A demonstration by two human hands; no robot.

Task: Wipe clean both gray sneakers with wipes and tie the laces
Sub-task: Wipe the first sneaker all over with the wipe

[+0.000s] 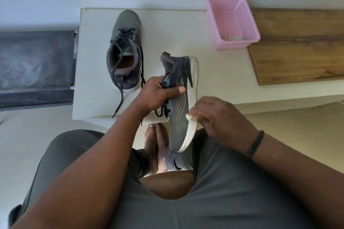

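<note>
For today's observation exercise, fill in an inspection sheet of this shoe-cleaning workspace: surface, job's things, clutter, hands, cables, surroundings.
Surface: white table, wooden board at its right end.
Job's things: held sneaker tilted on its side over the lap; second sneaker upright on the table, laces untied; white wipe against the held sneaker's sole edge.
Clutter: pink basket with crumpled scraps inside.
Hands: left hand grips the held sneaker; right hand pinches the wipe.
Cables: nothing seen.
Surroundings: dark bench left of the table; pale floor.
</note>
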